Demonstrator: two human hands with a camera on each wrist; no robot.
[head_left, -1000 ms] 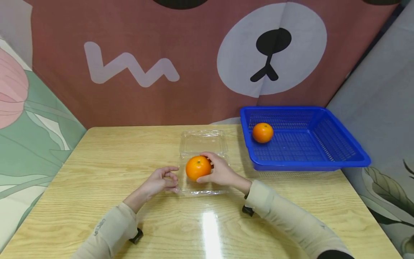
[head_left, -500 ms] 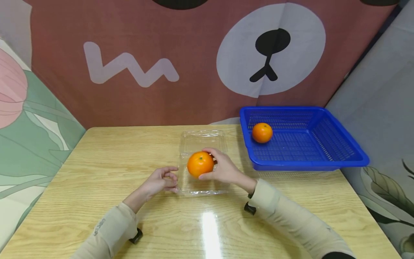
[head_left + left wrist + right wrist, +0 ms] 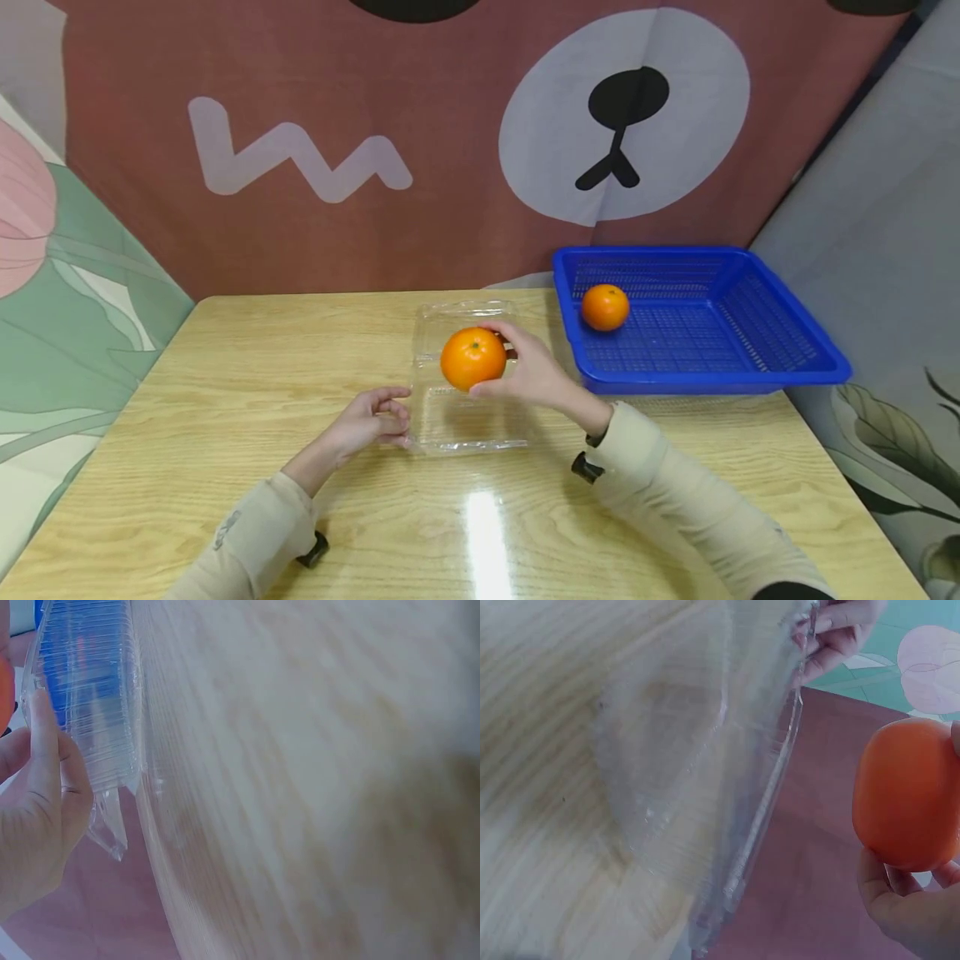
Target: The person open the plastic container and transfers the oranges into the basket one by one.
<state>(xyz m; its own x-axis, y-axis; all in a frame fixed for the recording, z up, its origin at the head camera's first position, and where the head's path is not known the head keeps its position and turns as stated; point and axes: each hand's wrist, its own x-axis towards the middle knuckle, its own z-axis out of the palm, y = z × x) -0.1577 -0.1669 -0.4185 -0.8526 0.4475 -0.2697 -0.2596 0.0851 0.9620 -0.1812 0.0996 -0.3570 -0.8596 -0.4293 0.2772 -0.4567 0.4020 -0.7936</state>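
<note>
My right hand point(image 3: 528, 371) grips an orange point(image 3: 473, 359) with thumb and fingers around its right side. The orange is held up over an open clear plastic clamshell box point(image 3: 468, 425); in the right wrist view a gap shows between the orange point(image 3: 907, 795) and the box point(image 3: 742, 847). At the box's left edge is my left hand point(image 3: 372, 419), its fingers partly curled and pinching the rim. The left wrist view shows a fingertip on the box's rim point(image 3: 124, 712). Behind the orange, the lid stands folded back.
A blue plastic basket point(image 3: 712, 379) stands at the back right of the wooden table point(image 3: 300, 350). Inside its left end lies a second orange point(image 3: 605, 307). A brown patterned cloth point(image 3: 450, 225) hangs along the far table edge.
My right hand has lifted the orange up out of the box's near half and moved it away from me and slightly right. The left hand has stayed at the box's edge.
</note>
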